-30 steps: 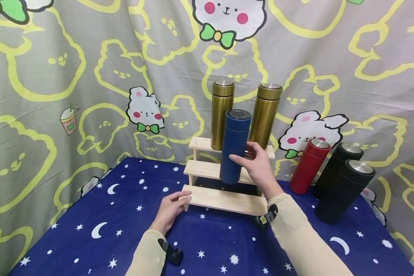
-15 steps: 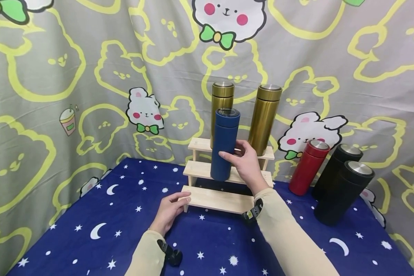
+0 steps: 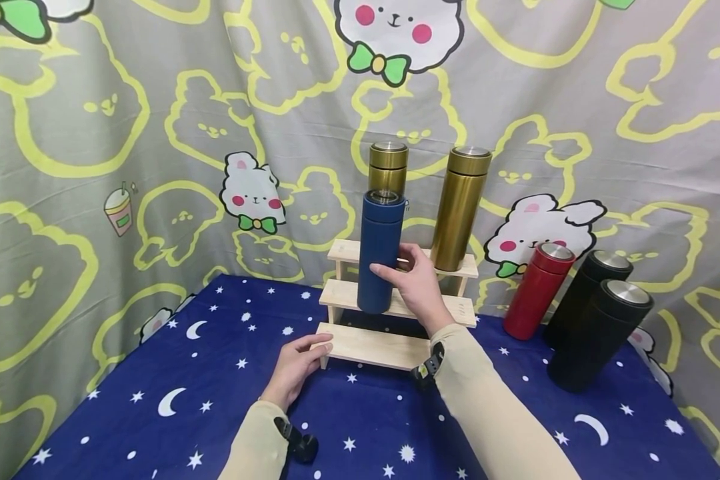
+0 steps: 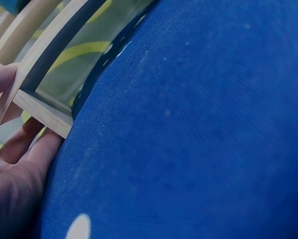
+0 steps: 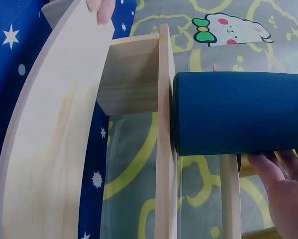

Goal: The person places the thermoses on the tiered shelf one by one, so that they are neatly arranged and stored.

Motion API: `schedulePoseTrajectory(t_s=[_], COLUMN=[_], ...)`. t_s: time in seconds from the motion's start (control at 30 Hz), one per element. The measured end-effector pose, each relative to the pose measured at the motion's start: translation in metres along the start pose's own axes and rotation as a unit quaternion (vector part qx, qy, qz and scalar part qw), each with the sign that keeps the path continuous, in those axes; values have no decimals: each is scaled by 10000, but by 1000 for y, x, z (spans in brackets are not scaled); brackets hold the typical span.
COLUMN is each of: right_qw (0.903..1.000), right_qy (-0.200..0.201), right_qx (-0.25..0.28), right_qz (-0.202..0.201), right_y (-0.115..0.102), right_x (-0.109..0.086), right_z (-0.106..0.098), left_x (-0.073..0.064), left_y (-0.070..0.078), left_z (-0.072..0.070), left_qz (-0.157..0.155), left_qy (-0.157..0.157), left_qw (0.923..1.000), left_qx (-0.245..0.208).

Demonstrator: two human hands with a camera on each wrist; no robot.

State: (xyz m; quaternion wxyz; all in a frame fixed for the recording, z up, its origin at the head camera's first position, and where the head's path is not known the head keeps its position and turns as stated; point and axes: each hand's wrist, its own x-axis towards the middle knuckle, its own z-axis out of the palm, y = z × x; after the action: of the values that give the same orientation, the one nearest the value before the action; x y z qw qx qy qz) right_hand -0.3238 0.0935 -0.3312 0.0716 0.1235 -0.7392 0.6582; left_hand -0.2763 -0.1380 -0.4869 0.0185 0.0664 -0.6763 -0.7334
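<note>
My right hand (image 3: 420,287) holds a blue thermos bottle (image 3: 381,253) upright around its lower half, thumb in front and fingers behind. In the right wrist view, the base of this bottle (image 5: 238,113) is right at the middle step (image 5: 166,174) of a three-tier wooden stand (image 3: 372,343). Gripping the left end of the stand's lowest step is my left hand (image 3: 294,370); the left wrist view shows its thumb (image 4: 0,79) on the board and its fingers by the side support. On the top step stand two gold thermos bottles, one (image 3: 389,170) partly hidden behind the blue one, the other (image 3: 461,213) to the right.
Right of the stand, a red thermos bottle (image 3: 537,293) and two black ones, a front one (image 3: 600,333) and a rear one (image 3: 582,280), stand on the dark blue star-patterned tablecloth (image 3: 216,373). A grey patterned curtain (image 3: 312,133) hangs close behind the table.
My right hand has carried the blue thermos bottle leftward and slightly down, from the stand's middle toward the left part of the middle step. My left hand has kept its place.
</note>
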Motion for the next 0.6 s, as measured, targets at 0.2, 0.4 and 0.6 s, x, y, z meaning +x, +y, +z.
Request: schedulePoseTrajectory(t_s=[0.2, 0.4, 0.6], right_qw=[9998, 9998, 9998], right_qy=[94, 109, 43], right_qx=[159, 180, 144], right_qz=[0, -8, -95], right_y=[0, 2, 2], right_x=[-1, -3, -5], right_z=[5, 8, 5], left_x=[-1, -3, -4], left_y=[0, 0, 2], left_z=[-1, 0, 1], left_qz=[19, 45, 69], left_qy=[-7, -69, -82], left_qw=[10000, 10000, 9999], left_qx=[21, -45, -63])
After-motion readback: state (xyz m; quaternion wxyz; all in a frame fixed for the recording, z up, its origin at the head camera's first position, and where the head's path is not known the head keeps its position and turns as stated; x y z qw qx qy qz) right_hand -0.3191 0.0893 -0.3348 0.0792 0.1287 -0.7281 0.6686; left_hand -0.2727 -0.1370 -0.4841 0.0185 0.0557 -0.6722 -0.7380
